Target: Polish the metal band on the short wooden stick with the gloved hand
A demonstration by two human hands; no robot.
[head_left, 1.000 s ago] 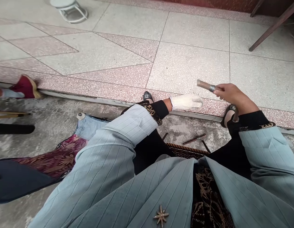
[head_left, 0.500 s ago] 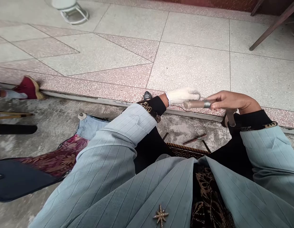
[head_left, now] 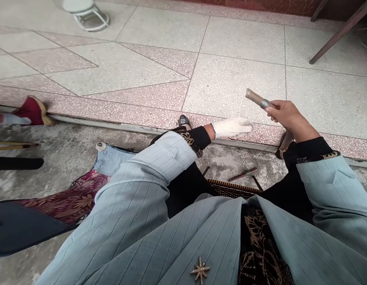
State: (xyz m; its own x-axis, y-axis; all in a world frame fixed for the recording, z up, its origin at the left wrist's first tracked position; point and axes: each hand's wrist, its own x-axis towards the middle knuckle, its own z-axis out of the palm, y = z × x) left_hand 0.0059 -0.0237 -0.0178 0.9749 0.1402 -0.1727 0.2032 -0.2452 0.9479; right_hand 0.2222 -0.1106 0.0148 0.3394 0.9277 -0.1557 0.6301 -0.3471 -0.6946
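Observation:
My right hand point(head_left: 286, 114), bare, grips a short brown stick point(head_left: 254, 97) with silvery wire wound round it close to my fingers. The stick is raised above the tiled floor and points up to the left. My left hand point(head_left: 233, 127) wears a white knitted glove and is low over the pink edge of the step. Its fingers are curled together; what they hold, if anything, is hidden.
The raised tiled floor point(head_left: 239, 83) ends at a step edge before me. Below lie a woven basket point(head_left: 233, 189) and a thin brown rod point(head_left: 242, 174). A white stool point(head_left: 90, 18), a wooden leg point(head_left: 340, 33) and another person's red shoe point(head_left: 35, 111) are around.
My right hand has lifted the stick up and away from my left hand, tilting its far end upward. My gloved left hand has shifted slightly down and to the right.

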